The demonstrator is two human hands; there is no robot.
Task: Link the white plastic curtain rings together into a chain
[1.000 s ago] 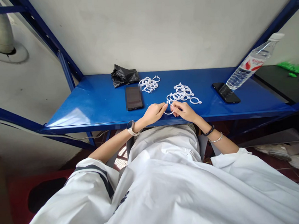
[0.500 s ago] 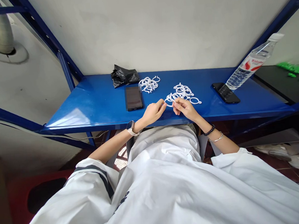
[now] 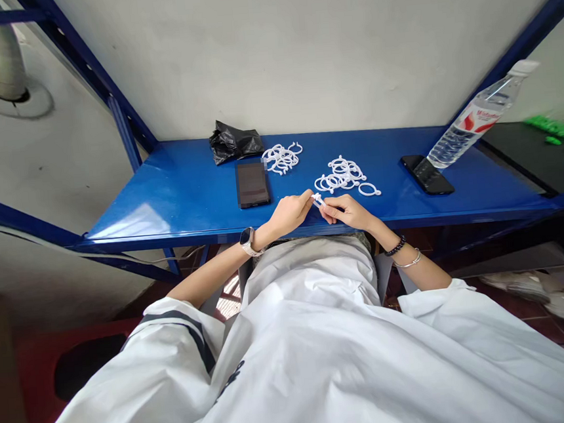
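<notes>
My left hand (image 3: 289, 214) and my right hand (image 3: 348, 211) meet at the front edge of the blue shelf (image 3: 172, 201), both pinching one small white plastic ring (image 3: 317, 200) between the fingertips. Just beyond them lies a pile of white rings (image 3: 341, 175), with a single ring (image 3: 369, 189) off to its right. A second pile of white rings (image 3: 282, 159) lies farther back, next to a dark phone (image 3: 252, 184).
A crumpled black bag (image 3: 234, 143) sits at the back of the shelf. Another phone (image 3: 427, 174) and a tilted water bottle (image 3: 476, 119) are at the right. Blue frame posts (image 3: 125, 136) flank the shelf. Green pieces (image 3: 562, 137) lie on the dark surface far right.
The open ring held between my hands has been pressed together into a small piece at my fingertips. My hands drew slightly closer to each other.
</notes>
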